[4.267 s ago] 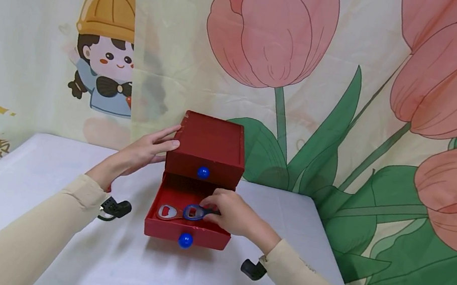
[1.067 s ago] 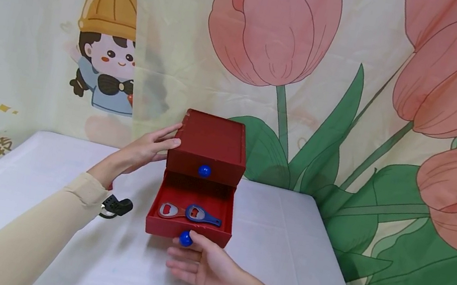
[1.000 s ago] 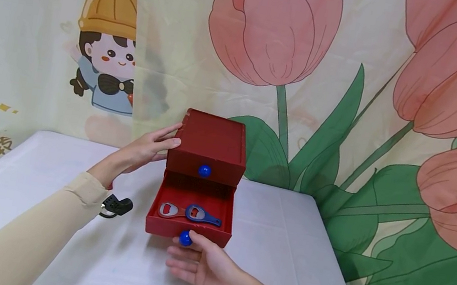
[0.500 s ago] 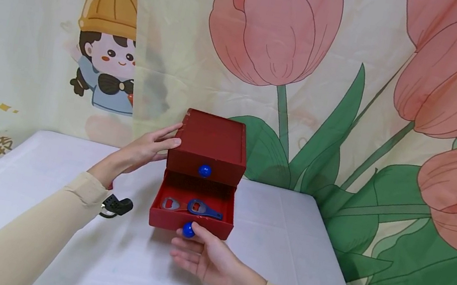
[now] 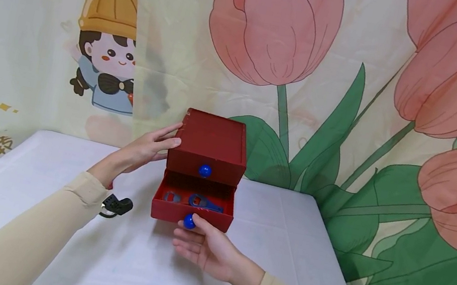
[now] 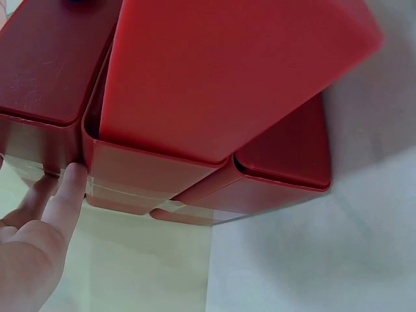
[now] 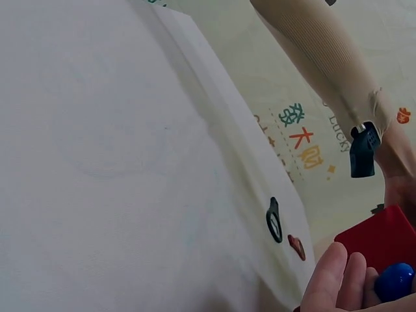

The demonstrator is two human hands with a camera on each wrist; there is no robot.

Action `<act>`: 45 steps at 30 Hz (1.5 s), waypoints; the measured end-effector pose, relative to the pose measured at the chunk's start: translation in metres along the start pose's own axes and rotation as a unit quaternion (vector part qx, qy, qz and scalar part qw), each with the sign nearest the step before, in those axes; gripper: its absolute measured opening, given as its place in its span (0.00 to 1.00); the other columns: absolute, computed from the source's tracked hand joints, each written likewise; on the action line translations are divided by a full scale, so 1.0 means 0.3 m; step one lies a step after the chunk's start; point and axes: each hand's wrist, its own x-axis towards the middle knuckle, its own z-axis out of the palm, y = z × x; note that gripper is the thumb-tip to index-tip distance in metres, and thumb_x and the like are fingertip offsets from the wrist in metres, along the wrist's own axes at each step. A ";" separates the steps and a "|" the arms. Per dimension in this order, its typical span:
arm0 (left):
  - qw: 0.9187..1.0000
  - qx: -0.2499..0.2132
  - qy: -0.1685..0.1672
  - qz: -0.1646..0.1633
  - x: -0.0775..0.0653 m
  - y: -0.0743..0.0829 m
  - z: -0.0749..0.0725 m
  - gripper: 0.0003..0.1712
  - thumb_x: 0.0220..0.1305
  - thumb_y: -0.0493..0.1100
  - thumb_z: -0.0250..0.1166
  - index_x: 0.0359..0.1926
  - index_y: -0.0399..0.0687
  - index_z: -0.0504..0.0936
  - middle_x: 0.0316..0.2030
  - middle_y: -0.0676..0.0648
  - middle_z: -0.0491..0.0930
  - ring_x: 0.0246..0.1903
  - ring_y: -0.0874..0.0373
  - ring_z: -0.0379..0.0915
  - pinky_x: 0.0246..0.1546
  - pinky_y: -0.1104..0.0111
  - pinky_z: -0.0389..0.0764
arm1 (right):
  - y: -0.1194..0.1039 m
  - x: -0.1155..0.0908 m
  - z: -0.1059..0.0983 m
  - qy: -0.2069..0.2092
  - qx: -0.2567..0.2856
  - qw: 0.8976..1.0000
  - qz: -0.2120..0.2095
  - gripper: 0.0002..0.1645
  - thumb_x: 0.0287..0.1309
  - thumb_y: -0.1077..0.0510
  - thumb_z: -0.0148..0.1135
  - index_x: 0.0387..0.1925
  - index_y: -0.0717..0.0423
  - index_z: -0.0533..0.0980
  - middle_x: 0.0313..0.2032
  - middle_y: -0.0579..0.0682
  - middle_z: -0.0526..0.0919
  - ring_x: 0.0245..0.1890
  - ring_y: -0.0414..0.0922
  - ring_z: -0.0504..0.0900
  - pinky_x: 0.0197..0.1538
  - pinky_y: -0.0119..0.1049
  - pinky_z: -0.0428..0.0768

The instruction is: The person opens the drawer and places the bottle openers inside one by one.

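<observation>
A dark red drawer box stands on the table. Its middle drawer is partly out; the left wrist view reveals another tier below it. Inside lie a blue bottle opener and a second bottle opener to its left, partly hidden by the drawer front. My right hand pinches the drawer's blue knob between thumb and index finger, other fingers extended below. My left hand rests its extended fingers against the box's left side.
On the white-covered table, a dark bottle opener and a red one lie by the edge, mostly hidden behind the left wrist in the head view. A printed curtain hangs behind.
From over the blue bottle opener in the drawer, my right hand has moved down to the knob. The drawer has since slid partway inward with it. My left hand stays put.
</observation>
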 end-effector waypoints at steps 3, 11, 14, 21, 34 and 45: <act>1.000 0.002 0.000 0.001 0.001 -0.002 -0.001 0.46 0.78 0.60 0.60 0.87 0.67 0.47 0.85 0.47 0.47 0.81 0.42 0.50 0.77 0.43 0.62 | -0.011 0.012 0.001 0.005 -0.002 1.000 -0.007 0.35 0.74 0.37 0.63 0.65 0.60 0.79 0.56 0.57 0.88 0.64 0.58 0.83 0.64 0.43 0.83; 1.000 0.003 0.004 0.000 -0.002 -0.001 0.000 0.47 0.77 0.61 0.60 0.87 0.66 0.47 0.85 0.46 0.47 0.81 0.41 0.51 0.77 0.43 0.63 | -0.040 0.060 -0.011 0.022 -0.004 1.000 -0.016 0.35 0.75 0.37 0.62 0.66 0.61 0.77 0.60 0.60 0.86 0.58 0.54 0.88 0.65 0.44 0.83; 1.000 0.004 0.004 -0.001 -0.002 0.003 0.003 0.47 0.77 0.61 0.60 0.87 0.66 0.47 0.85 0.46 0.47 0.81 0.41 0.52 0.77 0.43 0.63 | -0.048 0.077 -0.017 0.025 -0.001 1.000 -0.015 0.35 0.75 0.37 0.62 0.66 0.61 0.78 0.63 0.61 0.84 0.59 0.55 0.87 0.65 0.44 0.83; 1.000 -0.011 0.002 0.001 0.003 0.005 0.006 0.45 0.79 0.59 0.59 0.87 0.65 0.48 0.84 0.44 0.48 0.80 0.42 0.54 0.78 0.44 0.61 | -0.065 0.108 -0.019 0.031 -0.011 0.999 -0.023 0.34 0.77 0.38 0.59 0.66 0.61 0.78 0.58 0.59 0.87 0.65 0.60 0.82 0.65 0.45 0.83; 1.000 0.000 0.007 -0.003 0.001 0.001 0.003 0.46 0.78 0.61 0.60 0.87 0.67 0.47 0.85 0.44 0.48 0.81 0.41 0.53 0.78 0.43 0.61 | -0.102 0.182 -0.024 0.041 -0.015 0.999 -0.030 0.36 0.78 0.38 0.58 0.69 0.62 0.75 0.66 0.62 0.81 0.67 0.59 0.81 0.68 0.46 0.80; 1.000 0.001 0.009 -0.006 0.002 0.002 0.004 0.46 0.78 0.61 0.60 0.87 0.66 0.47 0.85 0.43 0.47 0.81 0.40 0.52 0.78 0.43 0.60 | -0.127 0.217 -0.033 0.050 -0.008 0.998 -0.034 0.34 0.79 0.40 0.57 0.68 0.62 0.75 0.60 0.59 0.86 0.61 0.56 0.85 0.68 0.47 0.80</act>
